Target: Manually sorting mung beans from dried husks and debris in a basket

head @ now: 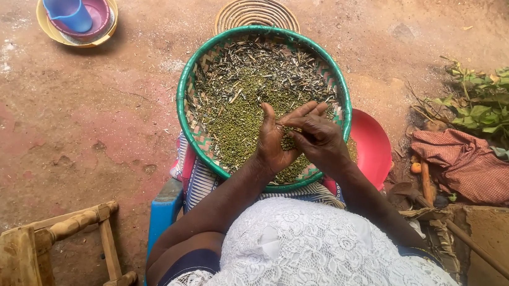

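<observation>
A wide round woven basket with a green rim point(183, 100) rests tilted on the person's lap, filled with small green seeds point(234, 123) and dry grey pod husks point(277, 60). Behind it a red plastic bowl point(373, 147) shows. The basket could likely tip off the knees and spill seeds onto the bare earth. The left hand point(273, 141) is half open, palm cupped upward. The right hand point(319, 138) curls over it, fingertips pinching a small pod; what exactly they hold is unclear.
</observation>
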